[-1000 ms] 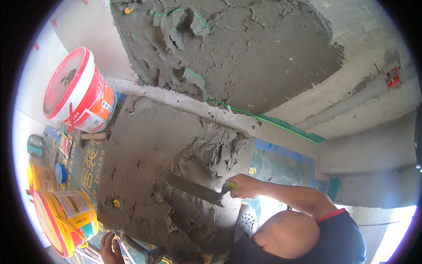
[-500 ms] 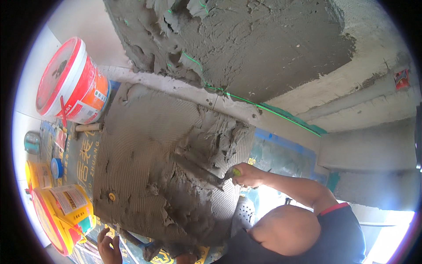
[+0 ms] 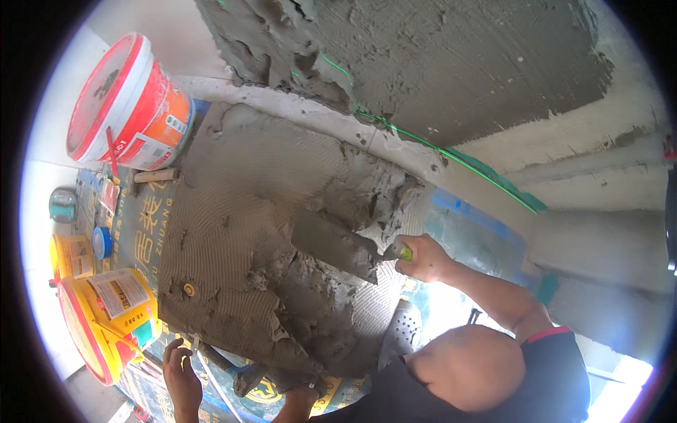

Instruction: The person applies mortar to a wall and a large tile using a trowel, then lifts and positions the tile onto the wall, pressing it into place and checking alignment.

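My right hand [image 3: 427,259] is wrapped round the green handle of a trowel [image 3: 331,245]. The trowel's flat blade, smeared with grey mortar, lies over a lumpy heap of mortar [image 3: 321,303]. Beneath is a large slab [image 3: 247,162] coated with grey mortar, combed into fine ridges at its left and right sides. At the slab's lower left corner, my left hand [image 3: 182,381] hangs with fingers loosely bent and apart, and I see nothing in it. Close to it, a blue-handled tool [image 3: 222,361] lies partly hidden on the floor covering.
Left of the slab stand a red-and-white bucket [image 3: 130,106], a yellow bucket [image 3: 116,321] and a smaller yellow tub [image 3: 70,255]. A mortar-covered surface [image 3: 451,63] with a green laser line rises beyond. My bent knee [image 3: 469,366] and grey shoe [image 3: 402,331] are at the lower right.
The trowel has tilted so that its broad blade face shows, where a narrow edge showed before. The whole view has shifted, with the scene sitting further right. My left hand stays near the slab's corner.
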`<state>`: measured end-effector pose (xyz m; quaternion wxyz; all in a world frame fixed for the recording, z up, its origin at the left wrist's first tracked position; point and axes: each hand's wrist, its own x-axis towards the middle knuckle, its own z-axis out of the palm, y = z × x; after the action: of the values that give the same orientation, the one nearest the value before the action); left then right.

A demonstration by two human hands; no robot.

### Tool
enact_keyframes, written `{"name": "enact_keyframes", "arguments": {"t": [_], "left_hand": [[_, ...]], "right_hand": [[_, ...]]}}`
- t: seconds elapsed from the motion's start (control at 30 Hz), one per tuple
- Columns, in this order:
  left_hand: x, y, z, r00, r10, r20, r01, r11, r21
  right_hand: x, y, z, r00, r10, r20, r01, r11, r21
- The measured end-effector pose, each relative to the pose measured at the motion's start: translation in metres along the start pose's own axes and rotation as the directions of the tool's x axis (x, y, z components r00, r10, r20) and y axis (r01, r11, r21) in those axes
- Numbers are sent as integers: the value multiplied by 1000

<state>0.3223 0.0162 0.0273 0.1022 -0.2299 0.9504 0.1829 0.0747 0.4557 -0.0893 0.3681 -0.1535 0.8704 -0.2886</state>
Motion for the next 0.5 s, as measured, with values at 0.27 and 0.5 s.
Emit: {"name": "enact_keyframes", "arguments": {"t": [0.27, 0.5], "left_hand": [[-50, 31, 1, 983, -184, 1, 182, 968, -175], [-100, 78, 4, 867, 55, 495, 304, 730, -613]], "right_hand": [[25, -29, 5, 968, -250, -4, 249, 964, -99], [58, -93, -24, 917, -311, 248, 340, 937, -83]]}}
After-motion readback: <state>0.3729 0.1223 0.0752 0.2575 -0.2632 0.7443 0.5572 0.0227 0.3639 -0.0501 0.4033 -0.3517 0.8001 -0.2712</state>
